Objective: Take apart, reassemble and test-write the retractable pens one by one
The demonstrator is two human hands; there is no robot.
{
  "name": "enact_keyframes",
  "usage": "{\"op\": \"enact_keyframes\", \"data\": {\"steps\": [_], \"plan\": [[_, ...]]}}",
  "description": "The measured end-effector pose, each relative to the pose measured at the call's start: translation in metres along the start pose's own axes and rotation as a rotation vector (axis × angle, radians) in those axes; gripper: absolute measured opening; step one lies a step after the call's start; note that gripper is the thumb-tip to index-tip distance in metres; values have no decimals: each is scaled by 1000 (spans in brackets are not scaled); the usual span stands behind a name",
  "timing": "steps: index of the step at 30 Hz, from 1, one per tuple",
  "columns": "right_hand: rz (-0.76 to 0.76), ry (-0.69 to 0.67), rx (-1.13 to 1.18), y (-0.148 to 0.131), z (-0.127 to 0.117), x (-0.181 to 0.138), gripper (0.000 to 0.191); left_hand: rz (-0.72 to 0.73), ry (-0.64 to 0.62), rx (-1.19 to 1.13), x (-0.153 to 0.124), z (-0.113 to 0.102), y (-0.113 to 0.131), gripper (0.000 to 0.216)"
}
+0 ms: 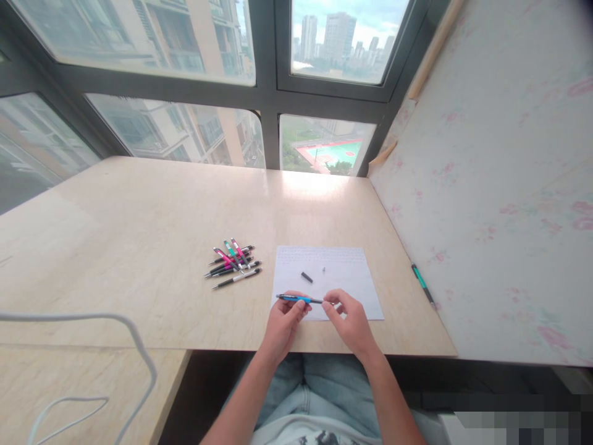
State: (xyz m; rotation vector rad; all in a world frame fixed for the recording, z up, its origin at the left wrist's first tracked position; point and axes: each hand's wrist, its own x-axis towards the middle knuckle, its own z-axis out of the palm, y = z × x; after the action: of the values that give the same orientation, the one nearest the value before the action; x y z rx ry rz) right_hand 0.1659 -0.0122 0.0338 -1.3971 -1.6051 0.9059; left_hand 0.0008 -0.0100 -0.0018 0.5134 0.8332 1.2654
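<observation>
My left hand [284, 321] grips a blue ballpoint pen [296, 298] by its barrel, clip end pointing left. From the barrel's right end a thin dark refill [317, 301] sticks out. My right hand [347, 318] pinches at the far end of that refill; whether a smaller part sits between those fingertips is hidden. Under both hands lies a white sheet of paper [356, 290] with lines of writing near its top. On it rest a black pen grip [306, 277] and a tiny metallic pen tip [323, 269].
Left of the paper is a pile of pens [234, 259] in pink, green, black and white. A green and black pen [422, 284] lies against the wall on the right. A white cable [134, 334] loops over the table's [139, 247] left front. Windows stand behind.
</observation>
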Motion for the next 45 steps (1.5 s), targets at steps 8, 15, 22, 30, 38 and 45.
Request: {"op": "enact_keyframes", "data": {"steps": [8, 15, 22, 30, 38, 45], "plan": [[48, -34, -18, 3, 1, 1, 49, -17, -2, 10, 1, -4, -3, 21], [-14, 0, -5, 2, -1, 1, 28, -12, -1, 19, 2, -5, -4, 23], [15, -23, -6, 2, 0, 1, 35, -15, -3, 7, 2, -3, -2, 21], [-4, 8, -56, 5, 4, 0, 34, -11, -27, 11, 2, -6, -5, 19], [10, -37, -12, 5, 6, 0, 29, -14, 11, 7, 1, -2, -2, 21], [-62, -22, -45, 6, 7, 2, 20, -7, 15, -12, 4, -6, -5, 21]]}}
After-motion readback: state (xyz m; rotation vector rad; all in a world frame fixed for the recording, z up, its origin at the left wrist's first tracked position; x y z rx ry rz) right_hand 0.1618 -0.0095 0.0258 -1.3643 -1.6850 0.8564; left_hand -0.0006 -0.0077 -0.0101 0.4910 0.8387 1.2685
